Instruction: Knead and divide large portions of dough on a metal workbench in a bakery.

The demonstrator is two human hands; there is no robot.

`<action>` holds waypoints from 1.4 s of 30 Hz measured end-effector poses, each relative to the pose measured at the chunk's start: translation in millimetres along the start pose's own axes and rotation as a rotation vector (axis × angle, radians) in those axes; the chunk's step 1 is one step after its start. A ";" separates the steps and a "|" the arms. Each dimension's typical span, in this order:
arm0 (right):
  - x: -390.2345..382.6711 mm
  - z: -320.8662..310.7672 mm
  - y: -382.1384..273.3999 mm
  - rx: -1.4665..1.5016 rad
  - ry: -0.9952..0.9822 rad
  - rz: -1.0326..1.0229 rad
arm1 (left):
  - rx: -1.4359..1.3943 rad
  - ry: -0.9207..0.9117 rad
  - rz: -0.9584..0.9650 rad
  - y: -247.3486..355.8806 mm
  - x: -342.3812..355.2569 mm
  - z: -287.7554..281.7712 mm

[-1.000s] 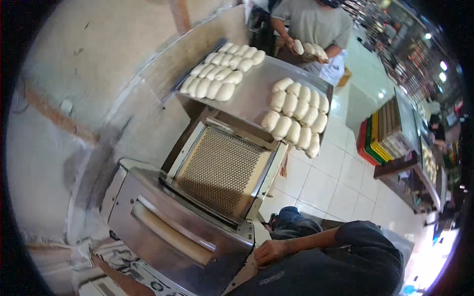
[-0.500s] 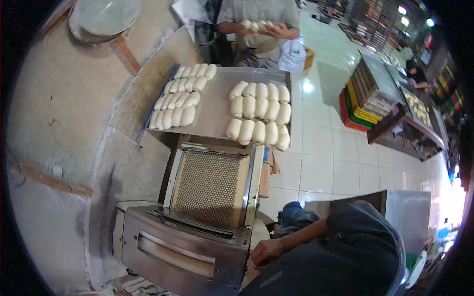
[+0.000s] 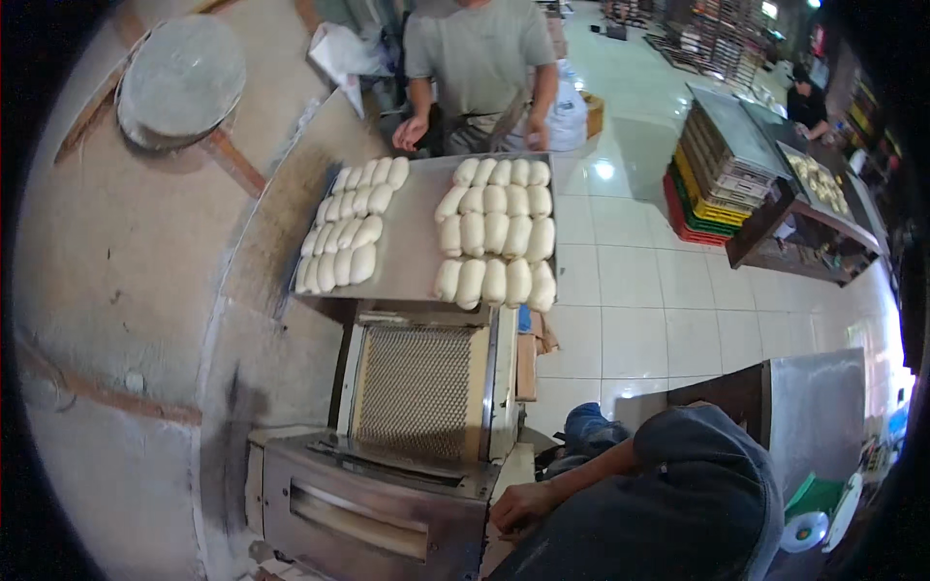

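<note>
My right hand (image 3: 519, 507), fingers curled, rests at the side of a steel roller machine (image 3: 373, 513) at the lower centre; what it holds, if anything, is hidden. My left hand cannot be made out. Behind the roller housing lies a textured feed bed (image 3: 415, 378). Beyond it a metal tray (image 3: 407, 218) bears pale oblong dough pieces in two batches of several rows, one on the left (image 3: 344, 232) and one on the right (image 3: 494, 232).
A co-worker (image 3: 480, 68) stands behind the tray, hands lowered. A round pan (image 3: 179, 82) lies upper left. Stacked crates (image 3: 707, 194), a workbench with dough (image 3: 814, 179) and another person (image 3: 804, 107) are on the right. A steel counter (image 3: 814, 407) stands lower right.
The view has swung. The co-worker's dough pieces have left their hands, and another row sits at the back of the right batch. My left forearm, earlier at lower left, has mostly dropped from view.
</note>
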State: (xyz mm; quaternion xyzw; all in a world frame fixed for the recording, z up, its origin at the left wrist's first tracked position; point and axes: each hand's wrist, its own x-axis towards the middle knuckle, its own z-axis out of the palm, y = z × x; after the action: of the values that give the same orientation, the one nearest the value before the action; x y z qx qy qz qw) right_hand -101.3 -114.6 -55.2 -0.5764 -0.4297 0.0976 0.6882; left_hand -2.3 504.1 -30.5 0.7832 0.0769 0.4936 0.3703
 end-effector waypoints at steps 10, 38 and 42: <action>-8.4 7.5 64.5 -0.144 0.134 -0.110 | -0.264 -0.898 0.075 308.5 -133.7 184.6; -367.4 -24.2 -67.1 -0.805 0.717 1.033 | -0.997 -2.610 0.444 731.1 -420.1 118.7; -462.3 34.2 -89.6 -0.773 1.023 1.224 | -1.391 -2.848 0.705 803.1 -455.6 73.3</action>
State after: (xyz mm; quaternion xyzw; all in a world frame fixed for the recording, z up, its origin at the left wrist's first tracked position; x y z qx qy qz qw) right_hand -440.6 -409.8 -199.2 -0.8704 0.3116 0.0271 0.3803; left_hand -366.4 -327.7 152.5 -0.2494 0.7092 0.5989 -0.2759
